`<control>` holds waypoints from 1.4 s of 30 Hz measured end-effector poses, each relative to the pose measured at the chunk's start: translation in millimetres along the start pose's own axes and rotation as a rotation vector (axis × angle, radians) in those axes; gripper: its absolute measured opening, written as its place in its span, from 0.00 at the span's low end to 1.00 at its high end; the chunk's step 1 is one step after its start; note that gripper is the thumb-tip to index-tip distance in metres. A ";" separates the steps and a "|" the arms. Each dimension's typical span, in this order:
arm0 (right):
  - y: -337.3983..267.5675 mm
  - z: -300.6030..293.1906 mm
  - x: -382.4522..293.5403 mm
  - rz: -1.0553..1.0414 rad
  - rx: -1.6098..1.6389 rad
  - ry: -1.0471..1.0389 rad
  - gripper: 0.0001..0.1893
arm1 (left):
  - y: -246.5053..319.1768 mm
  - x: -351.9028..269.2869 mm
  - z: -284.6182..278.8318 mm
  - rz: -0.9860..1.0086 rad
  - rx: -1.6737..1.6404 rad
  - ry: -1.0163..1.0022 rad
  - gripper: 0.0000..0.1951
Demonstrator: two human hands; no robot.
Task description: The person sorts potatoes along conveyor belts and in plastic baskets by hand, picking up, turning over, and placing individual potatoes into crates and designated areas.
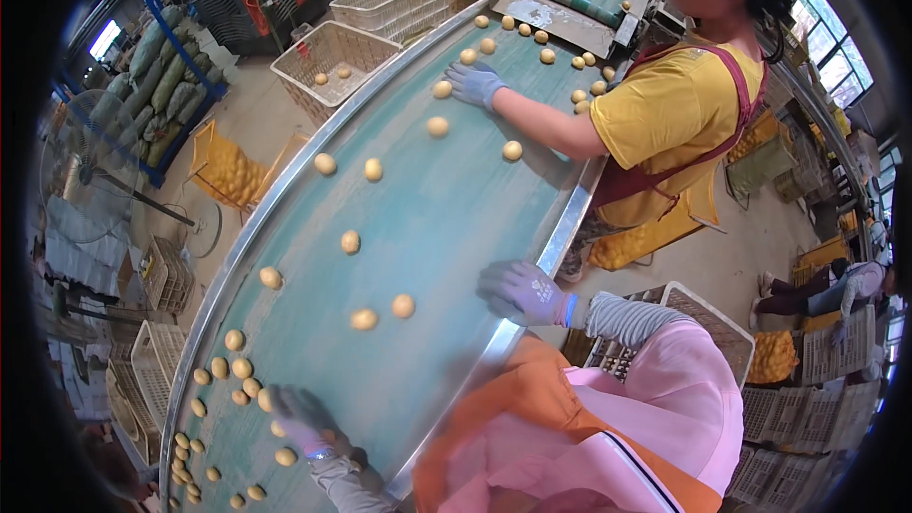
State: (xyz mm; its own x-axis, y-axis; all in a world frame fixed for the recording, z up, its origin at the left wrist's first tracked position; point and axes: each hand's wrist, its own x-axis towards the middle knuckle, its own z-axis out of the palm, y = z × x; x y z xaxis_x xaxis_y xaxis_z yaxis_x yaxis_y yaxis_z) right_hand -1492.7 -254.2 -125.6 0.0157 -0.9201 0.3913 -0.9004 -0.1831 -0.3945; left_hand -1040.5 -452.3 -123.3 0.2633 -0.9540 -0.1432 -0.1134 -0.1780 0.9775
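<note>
A green conveyor belt [427,221] with metal side rails runs before me, carrying scattered round yellow potatoes. My left hand [298,419], in a purple-grey glove and blurred, is low over the belt at the lower left. Beside its fingers lie a potato [265,400] and another, partly covered potato [278,429]; whether the palm holds anything is hidden. My right hand [526,292], gloved alike, is at the near rail [499,342], its fingers extended over the belt edge with no potato visible in it. Further left of it lie two potatoes [403,306] [364,319].
Across the belt's upper part reaches a co-worker's gloved hand [476,83], beside a potato [442,89]. A plastic crate [335,50] with two potatoes stands beyond the far rail. Another crate [702,306] is behind my right arm. A pedestal fan [87,171] stands at far left.
</note>
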 end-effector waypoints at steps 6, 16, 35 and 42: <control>4.0 0.5 -1.6 -0.040 -0.012 -0.007 0.17 | 17.4 -30.7 -3.4 0.211 0.311 -0.056 0.26; 6.7 2.0 -4.1 0.013 0.016 0.001 0.18 | 3.9 -15.1 -100.1 0.189 0.914 0.596 0.26; 5.2 3.1 -6.5 0.036 -0.018 -0.029 0.20 | 1.8 9.8 10.0 -0.070 0.008 -0.002 0.27; 3.8 2.3 -4.6 0.037 -0.001 0.001 0.18 | 12.7 -51.3 41.0 -0.073 0.134 -0.696 0.24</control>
State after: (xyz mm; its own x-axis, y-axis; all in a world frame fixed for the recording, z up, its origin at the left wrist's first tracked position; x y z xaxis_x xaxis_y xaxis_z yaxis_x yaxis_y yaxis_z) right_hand -1495.2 -251.5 -130.8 -0.0182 -0.9260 0.3771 -0.9008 -0.1485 -0.4081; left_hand -1094.7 -415.5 -109.9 -0.3935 -0.8630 -0.3169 -0.2471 -0.2327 0.9406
